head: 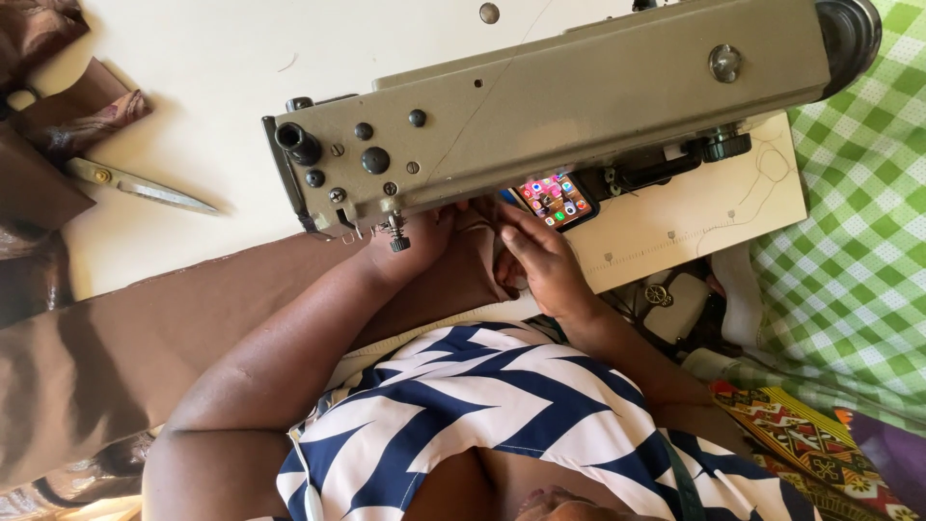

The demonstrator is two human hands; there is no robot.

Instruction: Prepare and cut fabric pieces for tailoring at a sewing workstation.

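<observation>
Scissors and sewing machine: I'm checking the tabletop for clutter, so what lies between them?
In the head view, only bare cream tabletop lies between the scissors and the sewing machine; the brown fabric sits below that stretch.

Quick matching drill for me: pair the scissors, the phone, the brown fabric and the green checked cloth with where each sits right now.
Things:
1. metal scissors with a brass pivot
2. smartphone with a lit screen
3. brown fabric
4. green-and-white checked cloth

Places:
A. under both hands at the needle
B. far right, beside the table
C. tucked under the arm of the grey-green sewing machine
D. on the cream table, left of the machine

Pairs: 1-D, 2-C, 3-A, 4-B. The left hand and right hand press flat on the fabric.
</observation>
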